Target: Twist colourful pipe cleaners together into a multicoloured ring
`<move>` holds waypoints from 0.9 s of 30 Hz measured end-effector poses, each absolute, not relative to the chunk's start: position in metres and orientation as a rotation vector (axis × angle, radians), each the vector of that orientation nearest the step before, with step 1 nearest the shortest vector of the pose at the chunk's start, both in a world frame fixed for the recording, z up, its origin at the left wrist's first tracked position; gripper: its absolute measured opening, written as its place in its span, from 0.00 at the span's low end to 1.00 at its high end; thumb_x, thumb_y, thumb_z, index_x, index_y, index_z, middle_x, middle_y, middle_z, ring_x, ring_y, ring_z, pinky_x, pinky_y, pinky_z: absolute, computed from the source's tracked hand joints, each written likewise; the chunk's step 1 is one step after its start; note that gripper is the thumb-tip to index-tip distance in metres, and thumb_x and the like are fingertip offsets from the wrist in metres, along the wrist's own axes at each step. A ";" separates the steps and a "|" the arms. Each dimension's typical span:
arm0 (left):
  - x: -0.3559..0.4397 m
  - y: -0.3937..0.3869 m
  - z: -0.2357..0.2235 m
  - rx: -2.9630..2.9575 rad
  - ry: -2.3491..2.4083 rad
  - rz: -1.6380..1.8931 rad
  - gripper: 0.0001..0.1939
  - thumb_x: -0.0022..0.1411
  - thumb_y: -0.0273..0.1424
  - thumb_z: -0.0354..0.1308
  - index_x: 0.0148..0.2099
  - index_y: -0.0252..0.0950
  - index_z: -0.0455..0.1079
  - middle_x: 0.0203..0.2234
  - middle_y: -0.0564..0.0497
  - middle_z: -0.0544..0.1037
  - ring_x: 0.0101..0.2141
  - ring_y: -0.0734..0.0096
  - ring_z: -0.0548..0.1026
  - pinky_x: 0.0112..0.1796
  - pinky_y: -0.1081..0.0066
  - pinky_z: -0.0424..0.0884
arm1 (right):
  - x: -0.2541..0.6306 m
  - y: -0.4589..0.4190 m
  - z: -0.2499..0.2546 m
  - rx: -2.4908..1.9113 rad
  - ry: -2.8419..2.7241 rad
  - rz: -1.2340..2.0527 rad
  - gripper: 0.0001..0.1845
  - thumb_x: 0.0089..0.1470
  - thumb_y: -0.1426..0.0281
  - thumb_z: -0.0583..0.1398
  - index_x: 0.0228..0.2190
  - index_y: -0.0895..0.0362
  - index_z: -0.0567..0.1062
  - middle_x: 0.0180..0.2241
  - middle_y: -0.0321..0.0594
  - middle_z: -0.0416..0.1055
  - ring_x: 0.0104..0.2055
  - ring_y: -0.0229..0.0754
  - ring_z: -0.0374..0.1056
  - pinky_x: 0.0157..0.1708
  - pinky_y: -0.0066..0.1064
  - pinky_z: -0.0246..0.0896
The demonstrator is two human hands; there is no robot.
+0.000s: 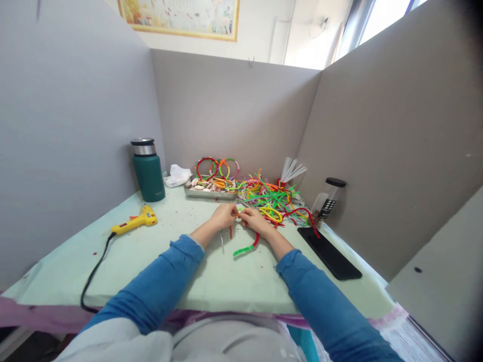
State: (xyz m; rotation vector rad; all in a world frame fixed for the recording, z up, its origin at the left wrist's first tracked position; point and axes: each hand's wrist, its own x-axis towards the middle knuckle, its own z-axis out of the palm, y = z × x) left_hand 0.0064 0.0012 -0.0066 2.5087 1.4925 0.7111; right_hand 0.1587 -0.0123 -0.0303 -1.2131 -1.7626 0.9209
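Observation:
My left hand (223, 216) and my right hand (253, 219) meet over the middle of the pale green table (181, 261), fingers pinched together on thin pipe cleaners. A red and green pipe cleaner (246, 247) curls down from my right hand onto the table. A short orange-red end (231, 231) hangs below my left hand. Just beyond my hands lies a tangled pile of coloured pipe cleaners (269, 197). Both forearms wear blue sleeves.
A yellow glue gun (136, 220) with a black cord lies at the left. A teal flask (148, 170) stands at the back left. A metal tray (210, 187) holds shells and wire hoops. A black phone (329, 252) lies at the right, near a dark-capped jar (328, 198). Grey partitions enclose the table.

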 end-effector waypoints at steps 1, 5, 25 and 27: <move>0.006 0.001 -0.007 2.504 1.495 0.713 0.11 0.50 0.28 0.53 0.36 0.35 0.73 0.32 0.49 0.77 0.34 0.69 0.72 0.35 0.74 0.64 | 0.159 -0.012 -0.030 -1.215 -1.763 0.923 0.11 0.48 0.65 0.54 0.22 0.60 0.66 0.15 0.32 0.63 0.17 0.30 0.51 0.19 0.23 0.45; 0.006 0.001 -0.007 2.500 1.478 0.748 0.11 0.51 0.30 0.53 0.35 0.35 0.73 0.31 0.49 0.77 0.33 0.69 0.72 0.35 0.74 0.64 | 0.159 -0.010 -0.032 -1.201 -1.762 0.928 0.10 0.48 0.65 0.53 0.22 0.59 0.66 0.15 0.32 0.62 0.17 0.29 0.51 0.19 0.22 0.45; 0.005 -0.001 -0.007 2.529 1.520 0.743 0.10 0.51 0.30 0.52 0.35 0.36 0.73 0.33 0.48 0.77 0.35 0.67 0.71 0.37 0.73 0.64 | 0.159 -0.009 -0.033 -1.205 -1.743 0.931 0.11 0.48 0.63 0.54 0.24 0.59 0.67 0.15 0.31 0.62 0.16 0.29 0.51 0.18 0.22 0.44; 0.006 -0.001 -0.008 2.528 1.518 0.740 0.10 0.52 0.31 0.52 0.35 0.36 0.73 0.33 0.48 0.77 0.35 0.68 0.71 0.37 0.73 0.64 | 0.159 -0.009 -0.034 -1.207 -1.741 0.930 0.11 0.48 0.63 0.54 0.24 0.59 0.67 0.15 0.31 0.62 0.16 0.29 0.51 0.18 0.22 0.44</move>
